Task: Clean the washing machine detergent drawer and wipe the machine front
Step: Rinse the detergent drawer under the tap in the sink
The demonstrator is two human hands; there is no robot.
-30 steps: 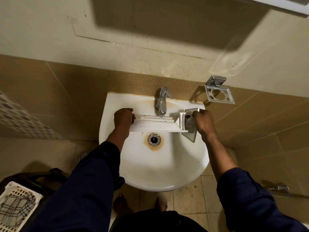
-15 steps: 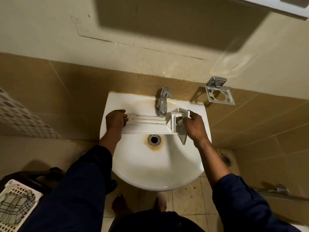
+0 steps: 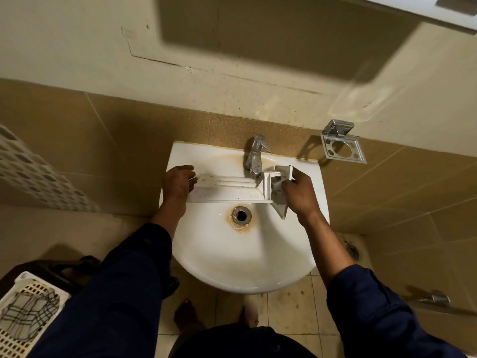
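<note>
detergent drawer [image 3: 227, 191] crosswise over sink [image 3: 242, 259], front panel right

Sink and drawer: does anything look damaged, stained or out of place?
Yes. A rusty brown ring stains the sink around the drain, and dark specks dot the drawer. Nothing looks broken.

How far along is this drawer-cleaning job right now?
Done: the detergent drawer is out of the machine and over the sink. In hand: the left hand grips its left end, the right hand its front-panel end, under the faucet; no water stream shows. Left: dark specks dot the drawer, so washing seems unfinished, and the machine front, out of view, presumably awaits wiping.
</note>
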